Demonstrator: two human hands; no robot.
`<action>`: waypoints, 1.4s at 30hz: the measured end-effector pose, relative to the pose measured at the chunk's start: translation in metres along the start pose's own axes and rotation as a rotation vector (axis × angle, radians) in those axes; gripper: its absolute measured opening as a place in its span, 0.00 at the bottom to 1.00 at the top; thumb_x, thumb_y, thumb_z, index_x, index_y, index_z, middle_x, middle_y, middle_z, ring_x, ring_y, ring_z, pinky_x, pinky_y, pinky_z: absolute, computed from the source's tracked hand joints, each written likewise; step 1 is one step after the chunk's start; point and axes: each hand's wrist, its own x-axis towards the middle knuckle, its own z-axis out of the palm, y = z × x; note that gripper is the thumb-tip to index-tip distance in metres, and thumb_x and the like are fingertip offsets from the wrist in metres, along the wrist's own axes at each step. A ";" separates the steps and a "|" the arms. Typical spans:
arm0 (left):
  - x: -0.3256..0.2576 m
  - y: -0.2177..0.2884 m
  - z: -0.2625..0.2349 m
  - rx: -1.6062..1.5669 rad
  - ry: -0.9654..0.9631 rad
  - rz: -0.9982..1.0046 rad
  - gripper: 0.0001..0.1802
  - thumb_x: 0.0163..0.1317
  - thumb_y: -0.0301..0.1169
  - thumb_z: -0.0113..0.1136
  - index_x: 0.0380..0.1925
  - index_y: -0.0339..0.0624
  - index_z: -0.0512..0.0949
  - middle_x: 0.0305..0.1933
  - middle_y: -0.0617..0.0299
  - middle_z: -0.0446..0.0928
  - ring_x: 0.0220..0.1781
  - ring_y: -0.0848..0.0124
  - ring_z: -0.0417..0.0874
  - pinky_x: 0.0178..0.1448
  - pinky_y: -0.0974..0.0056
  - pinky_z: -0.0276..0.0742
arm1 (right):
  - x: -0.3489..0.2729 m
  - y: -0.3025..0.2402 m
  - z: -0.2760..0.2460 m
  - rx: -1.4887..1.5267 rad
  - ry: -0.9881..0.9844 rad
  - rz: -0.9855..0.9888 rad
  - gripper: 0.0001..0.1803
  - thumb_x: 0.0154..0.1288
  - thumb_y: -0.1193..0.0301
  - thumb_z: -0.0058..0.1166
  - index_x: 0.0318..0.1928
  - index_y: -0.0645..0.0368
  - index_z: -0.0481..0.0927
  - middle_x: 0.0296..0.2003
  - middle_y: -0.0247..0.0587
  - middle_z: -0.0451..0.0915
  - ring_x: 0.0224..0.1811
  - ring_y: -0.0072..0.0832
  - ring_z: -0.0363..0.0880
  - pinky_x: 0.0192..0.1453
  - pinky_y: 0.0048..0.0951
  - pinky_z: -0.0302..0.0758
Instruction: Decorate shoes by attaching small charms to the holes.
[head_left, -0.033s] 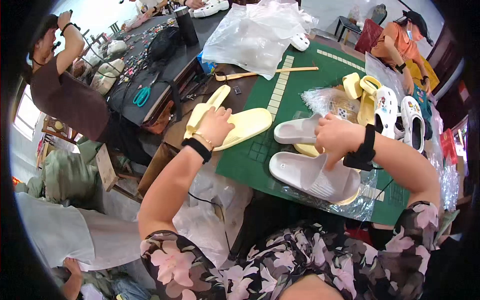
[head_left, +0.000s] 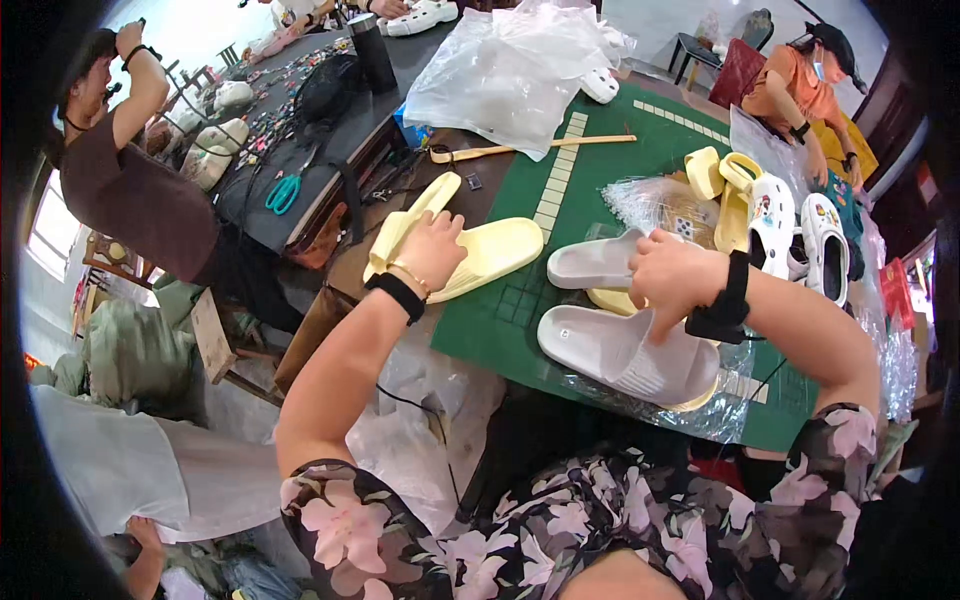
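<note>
My left hand (head_left: 432, 256) is closed over the strap area of a pair of pale yellow slide sandals (head_left: 505, 246) at the table's left edge. The other yellow sandal (head_left: 437, 192) lies partly behind it. On the right, my right hand (head_left: 678, 270) grips a pair of pale grey-white slide sandals, fingers over the far sandal (head_left: 590, 264) and thumb down at the near one (head_left: 600, 345). Another yellow sandal (head_left: 612, 300) shows beneath the white pair. My fingertips are partly hidden in both hands.
The green mat (head_left: 590, 190) also carries yellow slides (head_left: 733, 215), decorated white clogs (head_left: 772, 215), a bundle of clear plastic (head_left: 655, 205) and a wooden stick (head_left: 580, 140). Plastic bags (head_left: 510, 70) lie behind. Scissors (head_left: 284, 193) rest on the dark table; co-workers (head_left: 130, 190) are nearby.
Hardly anything differs. The yellow sandals under my left hand sit very slightly lower and further left; my right hand stays on the white sandals.
</note>
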 end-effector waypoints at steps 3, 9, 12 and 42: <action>0.014 -0.005 0.014 0.151 -0.006 -0.011 0.17 0.43 0.30 0.66 0.38 0.52 0.85 0.58 0.52 0.73 0.65 0.53 0.68 0.73 0.45 0.56 | 0.002 0.001 0.002 -0.061 0.018 0.003 0.27 0.39 0.42 0.63 0.31 0.51 0.88 0.37 0.39 0.78 0.50 0.39 0.69 0.56 0.42 0.60; 0.025 -0.028 -0.005 -0.298 -0.341 -0.112 0.29 0.32 0.47 0.75 0.40 0.51 0.84 0.50 0.55 0.75 0.59 0.50 0.73 0.68 0.40 0.60 | -0.002 0.010 0.000 0.039 -0.081 0.049 0.30 0.42 0.39 0.61 0.27 0.54 0.87 0.25 0.43 0.80 0.40 0.41 0.76 0.57 0.46 0.60; 0.018 -0.041 -0.010 -0.234 -0.255 -0.111 0.36 0.30 0.52 0.75 0.44 0.53 0.83 0.54 0.53 0.76 0.57 0.49 0.75 0.69 0.37 0.56 | -0.006 0.011 0.004 0.041 -0.071 0.051 0.31 0.45 0.37 0.60 0.27 0.54 0.87 0.23 0.42 0.82 0.36 0.42 0.78 0.59 0.49 0.59; -0.015 0.000 -0.011 -1.847 -0.168 -0.674 0.18 0.56 0.24 0.65 0.46 0.29 0.74 0.42 0.52 0.81 0.44 0.64 0.84 0.46 0.63 0.82 | -0.036 0.013 -0.012 0.003 0.021 0.013 0.07 0.44 0.74 0.57 0.29 0.58 0.82 0.31 0.46 0.79 0.39 0.44 0.80 0.41 0.43 0.76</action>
